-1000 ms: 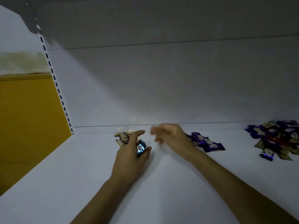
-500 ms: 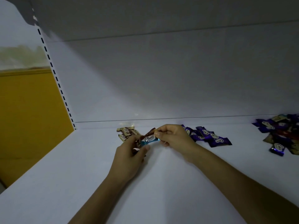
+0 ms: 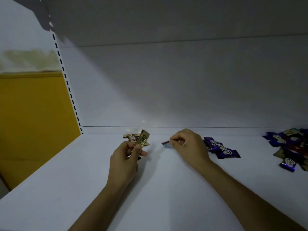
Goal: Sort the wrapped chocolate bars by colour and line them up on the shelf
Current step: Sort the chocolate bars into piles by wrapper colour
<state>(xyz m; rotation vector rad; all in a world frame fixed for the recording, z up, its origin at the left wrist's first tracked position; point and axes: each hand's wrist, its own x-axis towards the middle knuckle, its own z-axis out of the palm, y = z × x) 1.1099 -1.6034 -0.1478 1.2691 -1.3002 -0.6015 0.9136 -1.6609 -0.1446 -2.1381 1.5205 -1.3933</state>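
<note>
Split since half second ago: blue bar, then pinched jointly, now clamped by fingers of right hand alone, blurred, low over shelf between gold pile and purple row. Gold bar upright, gripped by fingers of left hand. Probably start of blue group.

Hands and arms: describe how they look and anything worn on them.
The left hand and right hand are bare: no gloves, rings or watch show. The left forearm and right forearm are uncovered as far as the frame's edge, with no sleeve, bracelet or marking in view.
</note>
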